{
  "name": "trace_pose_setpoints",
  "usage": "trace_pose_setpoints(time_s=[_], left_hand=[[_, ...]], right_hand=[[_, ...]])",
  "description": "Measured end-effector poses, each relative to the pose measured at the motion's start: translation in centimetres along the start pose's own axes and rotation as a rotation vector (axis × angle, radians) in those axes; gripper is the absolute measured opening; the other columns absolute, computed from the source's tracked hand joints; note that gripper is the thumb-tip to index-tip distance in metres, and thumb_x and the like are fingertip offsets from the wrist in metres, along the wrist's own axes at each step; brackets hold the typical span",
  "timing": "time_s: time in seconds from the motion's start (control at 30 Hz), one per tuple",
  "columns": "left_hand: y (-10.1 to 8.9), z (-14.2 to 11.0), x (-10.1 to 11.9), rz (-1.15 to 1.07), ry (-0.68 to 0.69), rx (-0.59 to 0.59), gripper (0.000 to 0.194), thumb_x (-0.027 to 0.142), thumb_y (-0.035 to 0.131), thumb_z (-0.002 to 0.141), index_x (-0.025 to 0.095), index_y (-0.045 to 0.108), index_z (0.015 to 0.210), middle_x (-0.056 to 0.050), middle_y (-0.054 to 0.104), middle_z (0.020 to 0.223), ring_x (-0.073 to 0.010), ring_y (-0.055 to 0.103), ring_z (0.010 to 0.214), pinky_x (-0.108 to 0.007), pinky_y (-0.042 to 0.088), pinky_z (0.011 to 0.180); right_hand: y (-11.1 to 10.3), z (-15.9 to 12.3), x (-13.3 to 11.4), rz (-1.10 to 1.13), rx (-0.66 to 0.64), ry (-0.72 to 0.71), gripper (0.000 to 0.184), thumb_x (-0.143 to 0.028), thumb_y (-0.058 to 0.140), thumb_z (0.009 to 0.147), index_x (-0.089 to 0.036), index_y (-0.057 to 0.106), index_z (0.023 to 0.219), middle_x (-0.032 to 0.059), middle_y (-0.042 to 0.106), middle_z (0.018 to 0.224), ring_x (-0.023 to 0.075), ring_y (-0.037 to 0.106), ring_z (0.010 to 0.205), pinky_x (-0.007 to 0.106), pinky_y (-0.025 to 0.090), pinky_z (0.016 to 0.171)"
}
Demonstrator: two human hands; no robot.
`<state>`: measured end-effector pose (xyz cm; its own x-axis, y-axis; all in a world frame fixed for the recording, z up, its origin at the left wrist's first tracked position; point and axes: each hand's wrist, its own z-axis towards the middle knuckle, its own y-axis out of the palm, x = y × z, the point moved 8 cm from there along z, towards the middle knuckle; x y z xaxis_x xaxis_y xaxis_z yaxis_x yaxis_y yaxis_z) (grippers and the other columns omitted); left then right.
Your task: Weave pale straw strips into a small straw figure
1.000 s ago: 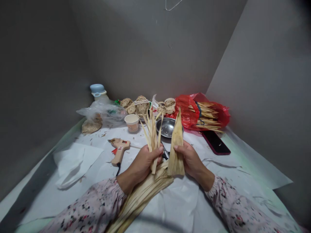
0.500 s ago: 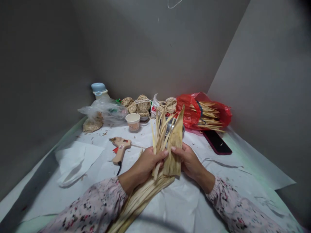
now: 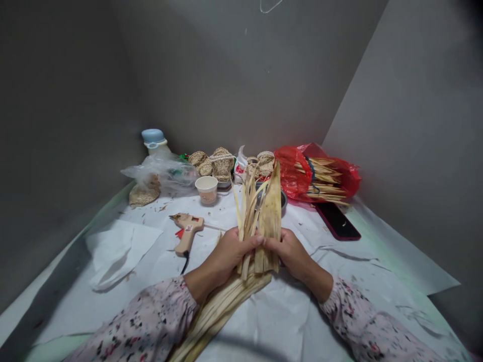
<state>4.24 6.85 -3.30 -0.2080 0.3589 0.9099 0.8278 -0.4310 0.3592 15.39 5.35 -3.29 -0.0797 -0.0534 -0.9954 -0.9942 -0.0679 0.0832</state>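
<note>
My left hand (image 3: 222, 256) is closed around a bunch of thin dried leaf strips (image 3: 249, 206) that stand upright and fan out at the top. My right hand (image 3: 289, 251) pinches a wider dried leaf piece (image 3: 272, 216) held upright against those strips. The two hands touch at the fingertips. More long dried leaves (image 3: 219, 314) lie under my left wrist and run toward the lower edge of the view. Both sleeves are floral.
On the white paper sheet (image 3: 294, 322) lie a glue gun (image 3: 186, 229), a paper cup (image 3: 207, 189), a metal bowl (image 3: 283, 198) partly hidden, woven baskets (image 3: 221, 163), a red bag of leaves (image 3: 317, 173), a dark phone (image 3: 337, 221) and a blue-capped bottle (image 3: 153, 138). Grey walls close in.
My right hand has brought the wide leaf piece leftward against the strips in my left hand. The gap between the hands has closed.
</note>
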Motion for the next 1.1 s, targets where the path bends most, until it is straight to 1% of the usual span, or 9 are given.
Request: trace_pose_setpoints(time_s=[0.1,0.27,0.37,0.53,0.67,0.8,0.97,1.03,1.1], left_hand=[[0.0,-0.1,0.1,0.011,-0.012,0.02,0.039,0.038,0.082,0.065,0.012,0.066,0.089,-0.001,0.065,0.067,-0.0127,0.055,0.058,-0.022,0.043,0.054],[0.1,0.0,-0.2,-0.019,-0.016,-0.01,0.039,0.039,0.081,0.066,0.012,0.066,0.088,-0.002,0.065,0.067,-0.0128,0.056,0.058,-0.023,0.044,0.055],[0.0,0.0,-0.1,-0.002,-0.004,-0.004,0.037,0.04,0.08,0.066,0.012,0.065,0.085,0.0,0.063,0.064,-0.0119,0.054,0.057,-0.022,0.042,0.055],[-0.1,-0.2,0.2,0.09,0.0,0.032,0.033,0.041,0.078,0.067,0.013,0.06,0.073,0.003,0.054,0.054,-0.0091,0.044,0.049,-0.021,0.034,0.048],[0.0,-0.3,0.3,0.162,0.027,0.01,0.038,0.046,0.073,0.071,0.016,0.051,0.06,0.004,0.047,0.047,-0.0088,0.041,0.046,-0.022,0.03,0.047],[0.3,-0.3,0.0,0.13,0.03,-0.037,0.039,0.046,0.071,0.073,0.016,0.051,0.06,0.003,0.048,0.048,-0.0088,0.041,0.045,-0.022,0.029,0.046],[0.9,-0.5,0.2,-0.022,0.019,-0.115,0.031,0.04,0.071,0.075,0.015,0.055,0.069,0.003,0.049,0.051,-0.0071,0.039,0.045,-0.02,0.027,0.045],[1.1,-0.5,0.3,-0.04,0.012,-0.135,0.03,0.04,0.071,0.075,0.014,0.056,0.07,0.004,0.048,0.05,-0.0068,0.037,0.043,-0.021,0.026,0.044],[1.0,-0.5,0.2,-0.042,-0.006,-0.131,0.03,0.039,0.073,0.073,0.014,0.057,0.072,0.004,0.047,0.05,-0.0073,0.038,0.043,-0.021,0.027,0.044]], right_hand=[[-0.1,-0.1,-0.3,-0.062,0.022,-0.009,0.024,-0.033,0.066,0.072,-0.012,0.067,0.082,0.0058,0.07,0.073,0.0185,0.063,0.065,0.027,0.05,0.06],[0.1,-0.3,-0.8,-0.09,0.023,-0.035,0.023,-0.031,0.063,0.071,-0.012,0.067,0.082,0.0048,0.07,0.073,0.0174,0.062,0.064,0.026,0.049,0.06],[0.0,-0.2,-0.8,-0.121,0.039,-0.051,0.022,-0.03,0.061,0.071,-0.012,0.068,0.082,0.0048,0.07,0.074,0.0173,0.062,0.065,0.025,0.049,0.06],[-0.4,0.0,-0.3,-0.161,0.069,-0.059,0.022,-0.028,0.062,0.072,-0.011,0.068,0.084,0.0053,0.071,0.075,0.0182,0.063,0.066,0.025,0.05,0.059],[0.4,-0.2,-0.5,-0.139,0.006,-0.078,0.019,-0.027,0.06,0.074,-0.011,0.068,0.082,0.0055,0.071,0.071,0.0187,0.064,0.064,0.027,0.052,0.06],[1.2,-0.4,-0.8,-0.049,-0.046,-0.068,0.018,-0.028,0.06,0.074,-0.013,0.068,0.079,0.0056,0.07,0.067,0.0191,0.064,0.061,0.028,0.053,0.06],[1.0,-0.3,-0.1,0.231,-0.08,-0.014,0.015,-0.028,0.062,0.075,-0.015,0.067,0.081,0.006,0.07,0.069,0.0196,0.066,0.061,0.031,0.054,0.063],[0.8,-0.3,0.2,0.285,-0.101,-0.006,0.017,-0.028,0.063,0.076,-0.014,0.067,0.085,0.0069,0.071,0.071,0.0198,0.067,0.062,0.031,0.054,0.064],[0.9,-0.3,0.5,0.295,-0.135,0.008,0.023,-0.031,0.064,0.078,-0.013,0.068,0.091,0.0081,0.071,0.073,0.0203,0.067,0.062,0.033,0.054,0.064]])
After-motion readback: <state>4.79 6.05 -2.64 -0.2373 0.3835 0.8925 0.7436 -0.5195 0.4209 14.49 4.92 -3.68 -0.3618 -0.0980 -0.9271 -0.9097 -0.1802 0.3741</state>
